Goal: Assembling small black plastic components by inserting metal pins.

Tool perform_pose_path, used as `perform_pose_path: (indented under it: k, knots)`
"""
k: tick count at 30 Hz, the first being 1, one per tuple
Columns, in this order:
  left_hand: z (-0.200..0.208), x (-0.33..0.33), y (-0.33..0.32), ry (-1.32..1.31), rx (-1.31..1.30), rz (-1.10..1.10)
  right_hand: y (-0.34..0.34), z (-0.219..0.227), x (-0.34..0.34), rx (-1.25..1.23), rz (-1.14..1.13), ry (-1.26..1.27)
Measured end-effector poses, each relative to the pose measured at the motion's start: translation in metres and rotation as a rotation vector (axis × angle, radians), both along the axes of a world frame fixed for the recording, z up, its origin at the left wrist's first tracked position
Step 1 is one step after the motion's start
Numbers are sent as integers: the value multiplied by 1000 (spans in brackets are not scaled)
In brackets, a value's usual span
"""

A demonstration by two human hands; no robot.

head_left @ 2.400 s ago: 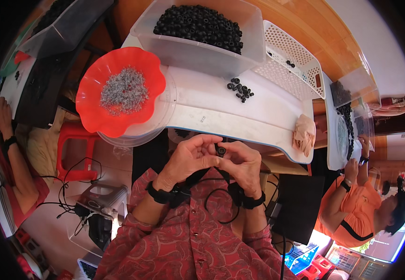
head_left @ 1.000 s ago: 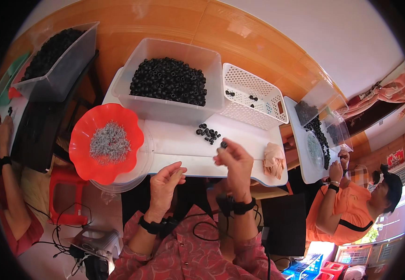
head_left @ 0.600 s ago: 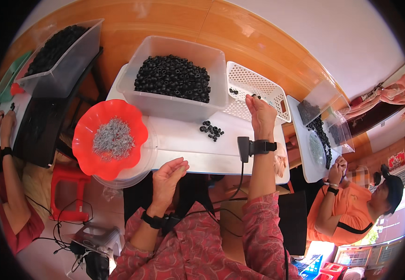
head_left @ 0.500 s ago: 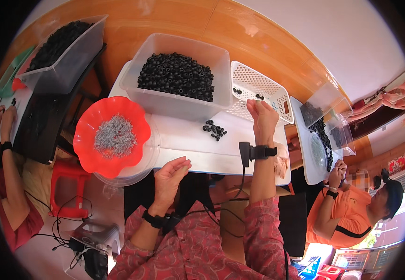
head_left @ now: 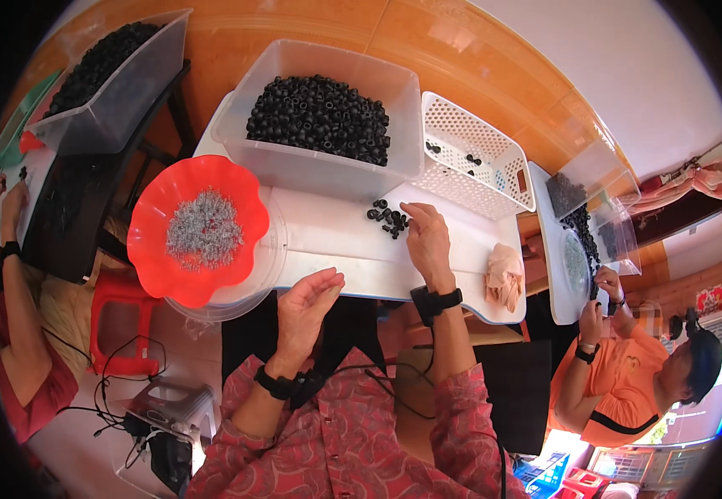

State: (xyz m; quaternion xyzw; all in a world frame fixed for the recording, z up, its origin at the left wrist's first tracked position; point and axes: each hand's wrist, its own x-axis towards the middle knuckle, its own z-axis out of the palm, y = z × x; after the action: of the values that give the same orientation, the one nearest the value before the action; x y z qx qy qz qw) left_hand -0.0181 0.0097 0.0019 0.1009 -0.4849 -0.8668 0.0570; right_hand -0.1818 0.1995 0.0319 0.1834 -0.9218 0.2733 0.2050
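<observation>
My right hand (head_left: pixel 429 247) reaches over the white table with its forefinger stretched out, at the right side of a small pile of black ring-like pieces (head_left: pixel 386 219). Its other fingers curl underneath, and I see nothing held in them. Just off the table's front edge is my left hand (head_left: pixel 301 312), thumb and fingers drawn together. Whatever may be between those fingertips is too small to make out. To the left, a red scalloped bowl (head_left: pixel 146 224) holds many small silvery-grey pieces (head_left: pixel 205 229). A clear plastic bin (head_left: pixel 319 170) full of black pieces (head_left: pixel 319 121) stands behind the pile.
A white perforated basket (head_left: pixel 482 190) with a few black pieces sits at the back right. A crumpled peach cloth (head_left: pixel 505 277) lies at the table's right end. People work at tables on both sides. A red stool (head_left: pixel 124 333) and cables are at lower left.
My right hand has come back from above the white basket, nearer and leftward, to the loose pile. The left hand stays nearly in place. The view has shifted slightly.
</observation>
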Motion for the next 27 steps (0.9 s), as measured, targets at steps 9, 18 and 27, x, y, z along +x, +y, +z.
perform_pose_path:
  k: [9,18,27]
  knots:
    - [1,1,0,1,-3,3,-25,8,1,101,-102,-153]
    - [5,2,1,-5,4,-4,-28,7,-7,-191,-134,-219]
    - [11,4,-4,-23,38,-23,-41,28,84,-530,219,-797]
